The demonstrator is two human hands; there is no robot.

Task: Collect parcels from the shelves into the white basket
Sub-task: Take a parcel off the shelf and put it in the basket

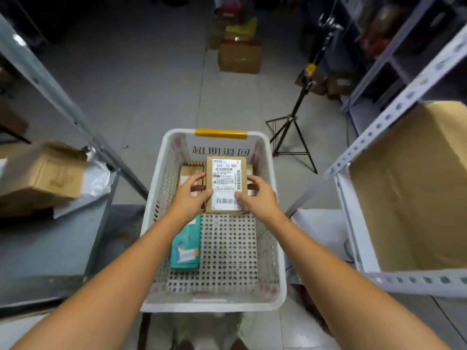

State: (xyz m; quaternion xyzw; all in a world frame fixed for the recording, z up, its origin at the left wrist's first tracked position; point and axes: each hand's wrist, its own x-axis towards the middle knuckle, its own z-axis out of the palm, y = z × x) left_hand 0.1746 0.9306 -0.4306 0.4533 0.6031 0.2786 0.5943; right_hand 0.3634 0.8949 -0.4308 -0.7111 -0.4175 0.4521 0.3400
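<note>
Grey floor tiles run down a narrow aisle between two metal shelving racks, and the white basket sits on the floor in the middle, its far rim wrapped in yellow tape. Over the far half of the basket both hands hold a small cardboard parcel with a white shipping label facing up. The left hand grips its left edge and the right hand its right edge, each with the thumb lying on the top face and the fingers curled round the side. Whether the parcel already rests on the brown box below it or hangs just above, I cannot tell. A teal packet lies flat against the basket's left wall. The parcel looks light, stiff and flat-sided, so a pinch across the two long edges should hold it well; the glossy label may be slippery under the thumbs. More cartons wait on the racks: a cardboard box on the left, a large carton on the right. A black tripod stands beyond the basket.
</note>
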